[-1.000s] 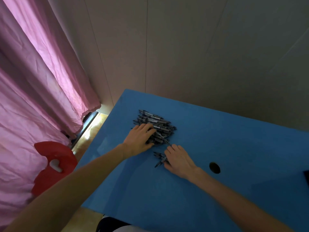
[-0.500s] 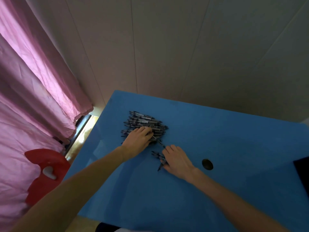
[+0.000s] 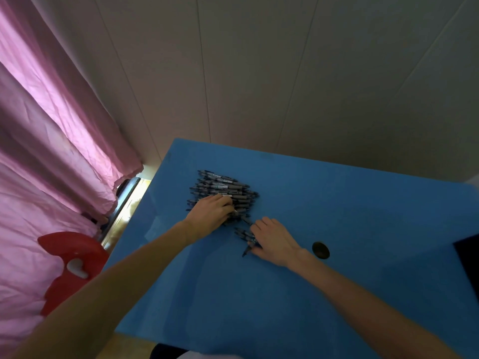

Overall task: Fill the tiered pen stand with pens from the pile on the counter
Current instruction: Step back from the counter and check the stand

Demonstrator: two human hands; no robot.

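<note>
Head view, 1 frame. Pile of pens [image 3: 225,193] lies on blue desk [image 3: 337,203], left of centre, near the far edge. Long axes run roughly left-right, slightly tilted; too many and too overlapped to count, est. several dozen. Left hand [image 3: 211,213] rests on near side of pile, fingers bent over the top pens; whether it actually pinches one cannot be told, fingertips blur into the barrels. Right hand [image 3: 274,240] lies flat-ish on desk just right of and nearer than the pile, fingers relaxed, touching a small loose group of pens [image 3: 245,235]: approx. 3–4, angled diagonally, one sticking out toward the near side. No firm grip visible on that side.

Key relation: main pile sits directly under and beyond left hand, so left is nearer; stray pens sit at right hand's fingertips, to its left.

Pen stand: not in view; 0 pens seen placed. Judged stage: gathering, pre-pickup.

Other items: 1 dark round hole [image 3: 321,250] in desk, 1 red chair [image 3: 70,265], pink curtain [image 3: 51,141].
</note>
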